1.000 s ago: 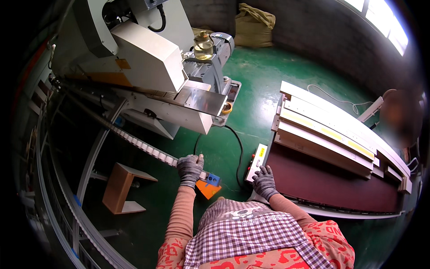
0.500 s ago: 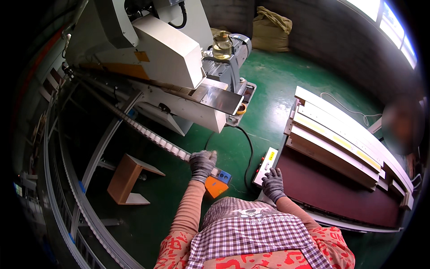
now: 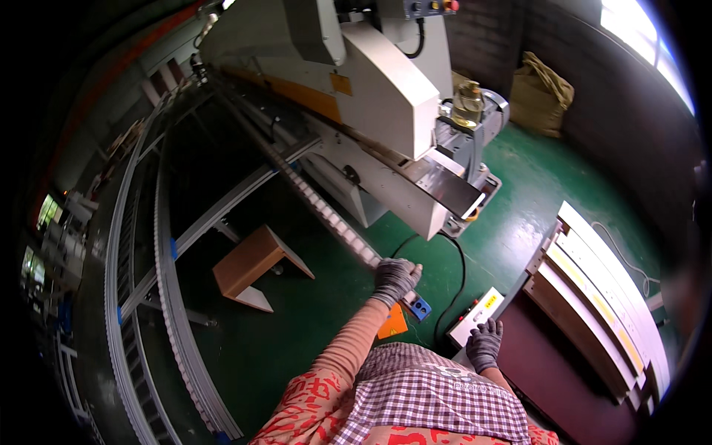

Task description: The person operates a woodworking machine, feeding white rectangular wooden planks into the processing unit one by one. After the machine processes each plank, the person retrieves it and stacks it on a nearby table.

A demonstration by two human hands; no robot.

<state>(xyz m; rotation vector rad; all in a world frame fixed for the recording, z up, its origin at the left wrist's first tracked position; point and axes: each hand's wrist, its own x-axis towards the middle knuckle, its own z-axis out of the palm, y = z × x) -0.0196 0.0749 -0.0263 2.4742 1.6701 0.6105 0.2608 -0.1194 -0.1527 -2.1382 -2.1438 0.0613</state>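
My left hand [image 3: 397,280], in a grey striped glove, is closed over the near end of a rail of white rollers [image 3: 334,219]. Just beyond its fingers a small blue end piece [image 3: 420,308] shows, beside an orange panel [image 3: 393,323]. My right hand [image 3: 485,344], gloved alike, rests with fingers apart at the near-left edge of a maroon-topped table [image 3: 549,363]. Close by that hand is a white control box [image 3: 475,317] with red buttons. Long pale boards [image 3: 593,297] lie stacked on the table, beyond my right hand.
A large white machine [image 3: 393,89] stands ahead, with a metal plate [image 3: 449,185] jutting out. On its motor sits a jar of yellowish liquid [image 3: 467,104]. A brown three-sided wooden piece [image 3: 248,259] is on the floor at left, near a curved roller frame [image 3: 167,319]. A black cable [image 3: 461,259] crosses the floor.
The view has turned left, so machine, boards and hands sit further right in it. My left hand still holds the rail end; my right hand stays at the table's edge.
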